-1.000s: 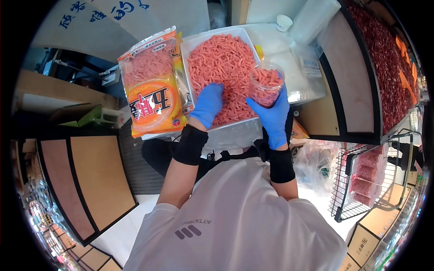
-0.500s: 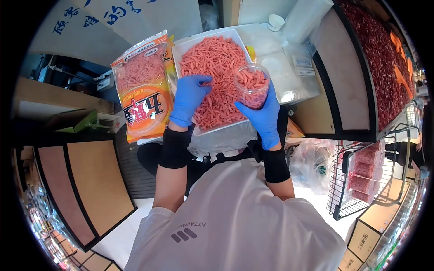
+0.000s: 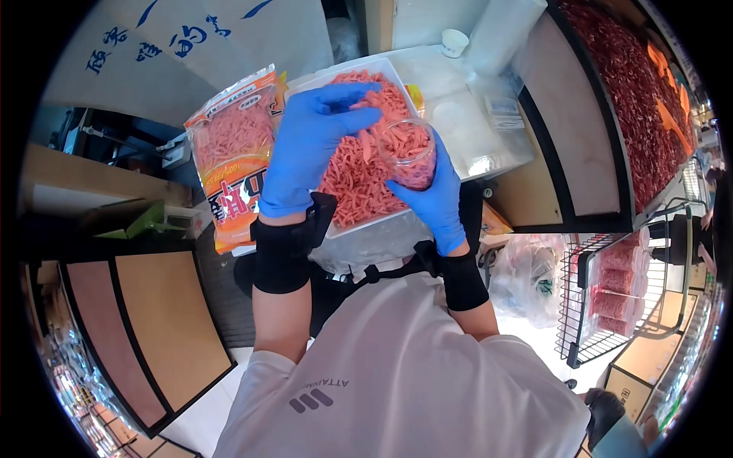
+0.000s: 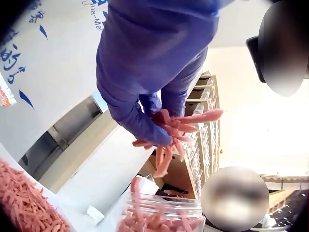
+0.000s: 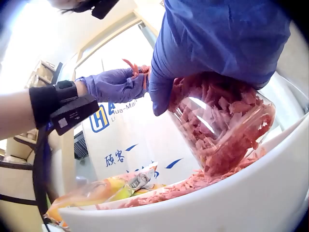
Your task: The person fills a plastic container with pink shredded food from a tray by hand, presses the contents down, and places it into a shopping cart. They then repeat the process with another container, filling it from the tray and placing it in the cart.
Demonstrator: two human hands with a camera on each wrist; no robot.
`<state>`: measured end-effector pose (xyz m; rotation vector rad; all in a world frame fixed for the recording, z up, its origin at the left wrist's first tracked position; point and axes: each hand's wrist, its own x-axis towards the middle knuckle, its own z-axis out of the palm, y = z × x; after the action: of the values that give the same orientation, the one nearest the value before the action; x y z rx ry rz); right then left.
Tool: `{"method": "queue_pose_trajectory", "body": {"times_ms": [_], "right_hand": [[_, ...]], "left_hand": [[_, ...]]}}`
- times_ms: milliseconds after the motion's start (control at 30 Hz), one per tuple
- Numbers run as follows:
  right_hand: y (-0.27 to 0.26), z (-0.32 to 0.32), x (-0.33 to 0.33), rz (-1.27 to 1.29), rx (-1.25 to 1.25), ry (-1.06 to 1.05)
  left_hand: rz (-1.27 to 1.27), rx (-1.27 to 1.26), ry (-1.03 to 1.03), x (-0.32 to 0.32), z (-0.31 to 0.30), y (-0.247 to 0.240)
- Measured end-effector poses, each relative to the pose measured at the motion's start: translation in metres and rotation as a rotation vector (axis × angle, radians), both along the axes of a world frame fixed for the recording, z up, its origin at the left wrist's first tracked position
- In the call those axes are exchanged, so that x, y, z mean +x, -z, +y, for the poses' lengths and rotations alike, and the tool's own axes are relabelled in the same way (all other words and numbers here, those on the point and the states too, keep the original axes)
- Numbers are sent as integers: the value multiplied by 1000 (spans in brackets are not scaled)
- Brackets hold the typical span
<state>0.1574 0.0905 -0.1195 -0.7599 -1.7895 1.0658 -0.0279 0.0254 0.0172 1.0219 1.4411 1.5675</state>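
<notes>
My left hand (image 3: 305,145), in a blue glove, pinches a small bunch of pink shredded strips (image 4: 176,128) between thumb and fingers. It is raised over the tray, and the strips hang down above the open mouth of a clear plastic jar (image 3: 414,164). My right hand (image 3: 437,202), also gloved, grips this jar round its side and holds it tilted over the tray. Pink strips fill the jar close to its rim. The white tray (image 5: 217,208) below holds a heap of the same strips (image 3: 355,183), partly hidden by the left hand and jar.
A large printed bag of pink strips (image 3: 233,141) lies left of the tray. On the right are clear plastic sheets (image 3: 489,145), a white cup (image 3: 454,43) and a plastic roll (image 3: 504,34). A wire shopping cart (image 3: 580,305) with filled jars stands at the right.
My left hand has lifted out of the heap with strips in its fingers and come up toward the jar's mouth. The right hand and jar have shifted slightly left and down.
</notes>
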Motion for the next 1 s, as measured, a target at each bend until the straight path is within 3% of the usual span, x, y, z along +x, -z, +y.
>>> {"method": "queue_pose_trajectory", "body": {"times_ms": [67,133,167,233,467,533,667,833,1000], "right_hand": [[-2,-1,-1,-13,5,-2],[-4,-3,-1,-26,10,-7],[-7,-4,-2,-37,26,-6],[-9,-6,-2,-50,45,-4],[-14,-7,1,-75,32,5],[-13,-6,1,-72,24,1],[-9,-5,1,-70,24,3],[-5,-4,-1,-73,47,-17],[-8,-5,-1,-51,35,-11]], "left_hand": [[-12,-41,111,0,7,0],[355,-100,233,-1,22,10],[355,-98,231,0,28,15],[633,-56,217,4,38,21],[732,-70,268,22,34,22],[795,69,195,18,31,30],[795,70,216,13,24,20],[1032,-75,428,8,22,21],[902,90,321,5,7,12]]}}
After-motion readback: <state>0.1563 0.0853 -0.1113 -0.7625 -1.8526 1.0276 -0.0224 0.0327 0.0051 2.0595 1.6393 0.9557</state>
